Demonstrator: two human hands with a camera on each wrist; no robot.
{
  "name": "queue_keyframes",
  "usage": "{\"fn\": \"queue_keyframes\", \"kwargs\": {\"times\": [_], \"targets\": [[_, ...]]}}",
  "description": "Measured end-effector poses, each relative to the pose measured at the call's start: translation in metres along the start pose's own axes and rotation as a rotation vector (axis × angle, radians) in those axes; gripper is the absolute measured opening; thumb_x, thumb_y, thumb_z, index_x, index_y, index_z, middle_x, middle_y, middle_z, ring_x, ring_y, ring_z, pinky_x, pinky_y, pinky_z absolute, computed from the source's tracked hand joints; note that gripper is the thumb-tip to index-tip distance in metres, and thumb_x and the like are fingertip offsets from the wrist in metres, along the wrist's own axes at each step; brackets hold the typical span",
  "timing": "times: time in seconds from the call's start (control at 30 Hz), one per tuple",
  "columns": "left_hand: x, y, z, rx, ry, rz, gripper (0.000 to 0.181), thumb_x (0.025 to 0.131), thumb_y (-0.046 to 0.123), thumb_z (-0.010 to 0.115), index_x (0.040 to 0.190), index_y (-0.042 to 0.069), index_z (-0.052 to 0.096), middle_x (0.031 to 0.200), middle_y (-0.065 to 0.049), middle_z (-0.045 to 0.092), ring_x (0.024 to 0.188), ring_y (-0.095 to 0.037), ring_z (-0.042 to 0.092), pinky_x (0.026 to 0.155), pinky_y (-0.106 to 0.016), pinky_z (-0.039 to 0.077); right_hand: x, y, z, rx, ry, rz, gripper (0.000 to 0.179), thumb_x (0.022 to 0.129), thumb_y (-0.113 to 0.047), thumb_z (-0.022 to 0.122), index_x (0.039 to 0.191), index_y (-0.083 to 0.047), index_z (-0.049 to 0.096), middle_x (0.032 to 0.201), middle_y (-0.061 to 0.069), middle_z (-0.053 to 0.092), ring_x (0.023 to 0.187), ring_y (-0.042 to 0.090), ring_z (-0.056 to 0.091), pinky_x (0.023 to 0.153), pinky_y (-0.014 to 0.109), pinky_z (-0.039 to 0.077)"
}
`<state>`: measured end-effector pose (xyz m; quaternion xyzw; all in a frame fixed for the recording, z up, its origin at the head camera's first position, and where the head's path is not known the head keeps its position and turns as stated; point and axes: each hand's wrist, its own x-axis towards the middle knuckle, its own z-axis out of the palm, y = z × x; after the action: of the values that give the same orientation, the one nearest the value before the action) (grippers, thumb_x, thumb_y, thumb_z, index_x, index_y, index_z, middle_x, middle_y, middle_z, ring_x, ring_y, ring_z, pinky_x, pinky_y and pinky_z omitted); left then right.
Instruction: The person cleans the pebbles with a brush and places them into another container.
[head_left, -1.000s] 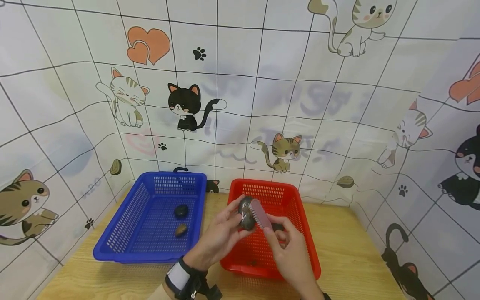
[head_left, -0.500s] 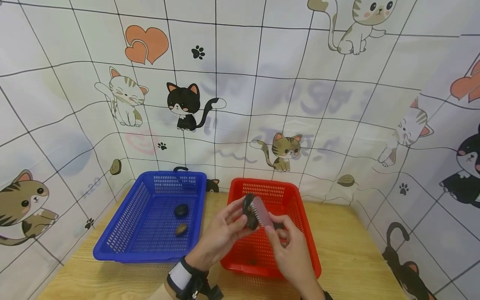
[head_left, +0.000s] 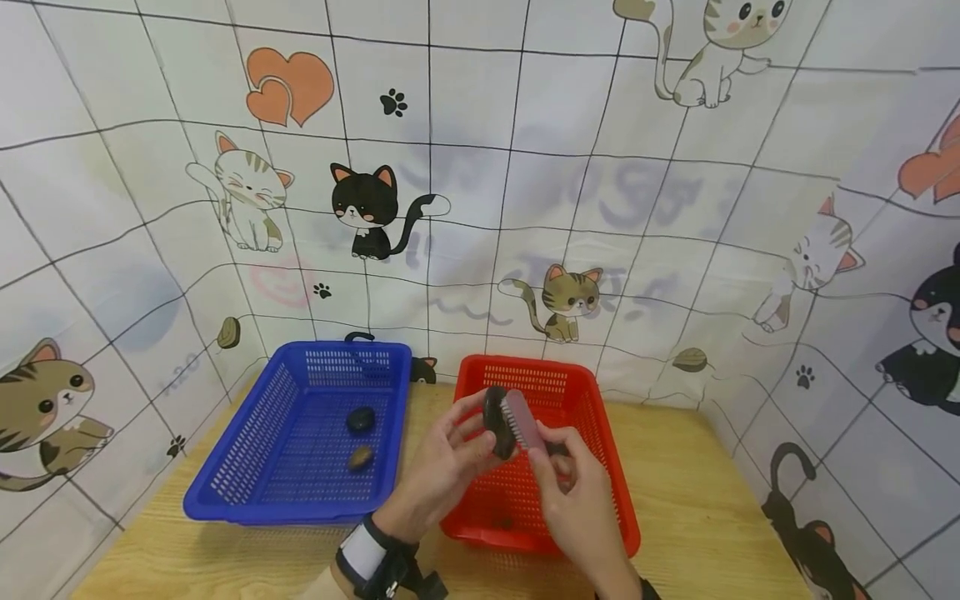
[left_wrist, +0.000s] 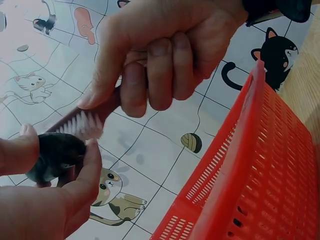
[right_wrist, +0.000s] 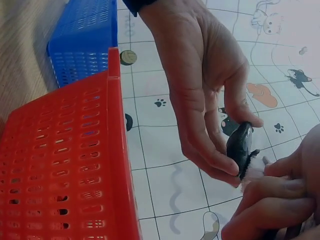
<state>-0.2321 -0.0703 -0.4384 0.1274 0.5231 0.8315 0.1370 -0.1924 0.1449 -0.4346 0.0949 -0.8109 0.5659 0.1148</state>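
My left hand (head_left: 438,471) pinches a dark, smooth stone (head_left: 495,419) between thumb and fingers, above the red basket (head_left: 624,500). In my right hand (head_left: 581,496) is a pink brush (head_left: 525,423), its pale bristles against the stone. The left wrist view shows the bristles (left_wrist: 82,124) meeting the upper side of the stone (left_wrist: 55,154), with the right fingers curled round the handle. From the right wrist, the stone (right_wrist: 239,146) looks glossy black, and the right fingers hide most of the brush.
A blue basket (head_left: 197,500) stands left on the wooden table (head_left: 682,492), holding a black stone (head_left: 361,419) and a brownish stone (head_left: 361,457). Something small and brown (head_left: 504,522) lies in the red basket. A cat-printed sheet (head_left: 465,192) rises behind and at the sides.
The stone has turned in my left hand, so its broad speckled face now shows narrower and darker. The brush has shifted slightly and stays against it. The baskets have not moved.
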Motion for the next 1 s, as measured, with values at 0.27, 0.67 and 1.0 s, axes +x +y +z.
{"fn": "queue_keyframes", "kwargs": {"times": [0.27, 0.67, 1.0], "targets": [[-0.0002, 0.0006, -0.0029, -0.017, 0.024, 0.004, 0.076, 0.114, 0.011, 0.074, 0.18, 0.015, 0.036, 0.18, -0.026, 0.049, 0.15, -0.03, 0.07, 0.122, -0.039, 0.064, -0.004, -0.0021, 0.001, 0.077, -0.041, -0.011, 0.033, 0.111, -0.015, 0.081, 0.143, -0.013, 0.073, 0.092, 0.005, 0.078, 0.072, 0.009, 0.058, 0.058, 0.025, 0.051], [-0.0009, -0.001, -0.0048, -0.012, -0.076, -0.006, 0.079, 0.115, 0.014, 0.074, 0.181, 0.013, 0.031, 0.18, -0.029, 0.047, 0.156, -0.034, 0.065, 0.125, -0.045, 0.062, -0.0005, -0.0045, -0.0008, 0.03, 0.017, 0.025, 0.033, 0.112, -0.017, 0.079, 0.144, -0.013, 0.072, 0.126, 0.015, 0.085, 0.081, 0.012, 0.068, 0.065, 0.026, 0.054], [-0.0001, -0.0016, -0.0039, 0.03, -0.035, -0.002, 0.077, 0.113, 0.006, 0.074, 0.18, 0.01, 0.035, 0.175, -0.028, 0.054, 0.145, -0.027, 0.073, 0.118, -0.035, 0.066, -0.0048, -0.0074, 0.0039, 0.093, -0.033, -0.025, 0.032, 0.111, -0.015, 0.08, 0.143, -0.012, 0.073, 0.103, 0.011, 0.082, 0.072, 0.011, 0.063, 0.058, 0.026, 0.053]]}}
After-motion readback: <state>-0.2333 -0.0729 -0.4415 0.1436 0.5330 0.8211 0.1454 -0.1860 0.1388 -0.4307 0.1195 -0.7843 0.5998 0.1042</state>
